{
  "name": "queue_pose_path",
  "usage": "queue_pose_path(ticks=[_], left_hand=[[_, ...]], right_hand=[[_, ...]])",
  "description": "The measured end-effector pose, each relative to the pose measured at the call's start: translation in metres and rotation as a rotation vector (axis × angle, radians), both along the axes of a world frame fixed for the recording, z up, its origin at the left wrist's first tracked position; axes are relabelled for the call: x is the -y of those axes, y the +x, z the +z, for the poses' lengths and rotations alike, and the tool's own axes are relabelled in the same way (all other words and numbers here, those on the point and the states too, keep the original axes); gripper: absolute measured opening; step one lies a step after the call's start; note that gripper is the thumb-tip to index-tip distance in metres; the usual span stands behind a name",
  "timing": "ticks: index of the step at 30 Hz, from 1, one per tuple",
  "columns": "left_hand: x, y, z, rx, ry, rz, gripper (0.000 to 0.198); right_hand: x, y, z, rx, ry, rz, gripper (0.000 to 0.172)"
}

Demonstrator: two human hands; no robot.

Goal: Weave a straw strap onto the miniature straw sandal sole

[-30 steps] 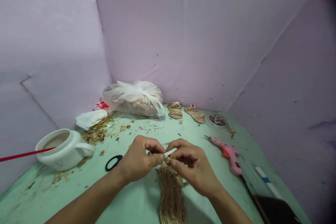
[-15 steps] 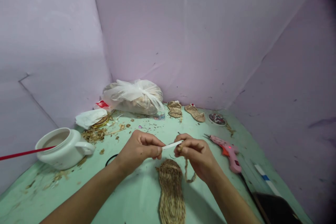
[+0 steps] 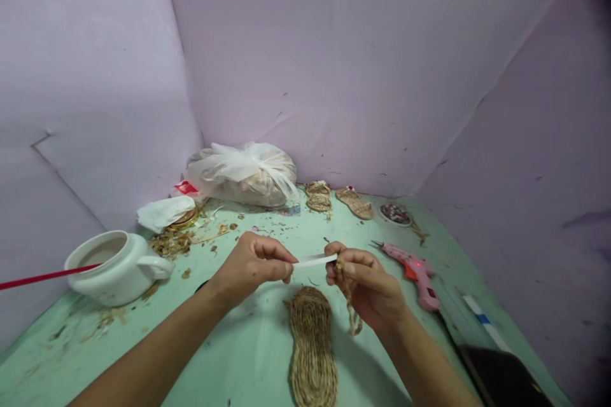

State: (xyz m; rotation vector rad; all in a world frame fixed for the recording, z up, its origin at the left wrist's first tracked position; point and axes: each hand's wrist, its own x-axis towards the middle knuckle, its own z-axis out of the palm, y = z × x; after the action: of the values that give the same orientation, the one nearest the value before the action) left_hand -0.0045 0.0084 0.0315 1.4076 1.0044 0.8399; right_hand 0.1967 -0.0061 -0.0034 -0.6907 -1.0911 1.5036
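Between my two hands stretches a narrow white strip, held above the green table. My left hand pinches its left end. My right hand is closed at the strip's right end and also grips a braided brown fibre cord, whose tail hangs below the fingers. Under the strip lies a woven sandal sole of coiled brown fibre, its toe or heel end pointing away from me; neither hand touches it.
A pink glue gun with a red light lies at right, near a dark flat object. A white pot with a red stick stands left. Behind are a tied plastic bag, small woven sandals and a bead dish.
My right hand has shifted slightly right and turned, so more of the white strip and the braided cord show. My left hand moved slightly left, still pinching the strip.
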Motion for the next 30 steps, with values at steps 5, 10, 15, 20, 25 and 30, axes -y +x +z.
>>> queue_pose_path(ticks=[5, 10, 15, 20, 25, 30], left_hand=[[0.006, 0.01, 0.003, -0.111, -0.037, 0.039, 0.011], [0.013, 0.018, 0.002, -0.24, 0.005, 0.075, 0.008], [0.012, 0.018, -0.003, -0.183, -0.015, 0.09, 0.011], [0.007, 0.01, -0.006, -0.031, -0.033, -0.023, 0.024], [0.005, 0.007, -0.004, 0.035, -0.044, -0.115, 0.023], [0.008, 0.014, -0.002, -0.15, -0.086, 0.001, 0.012]], right_hand=[[0.009, -0.012, 0.007, 0.445, 0.229, -0.002, 0.008], [0.017, -0.026, 0.015, 0.684, 0.43, -0.108, 0.018], [0.016, -0.026, 0.013, 0.685, 0.433, -0.116, 0.018], [0.014, -0.023, 0.011, 0.622, 0.404, -0.127, 0.015], [0.012, -0.021, 0.009, 0.599, 0.372, -0.131, 0.013], [0.014, -0.025, 0.01, 0.665, 0.426, -0.139, 0.016]])
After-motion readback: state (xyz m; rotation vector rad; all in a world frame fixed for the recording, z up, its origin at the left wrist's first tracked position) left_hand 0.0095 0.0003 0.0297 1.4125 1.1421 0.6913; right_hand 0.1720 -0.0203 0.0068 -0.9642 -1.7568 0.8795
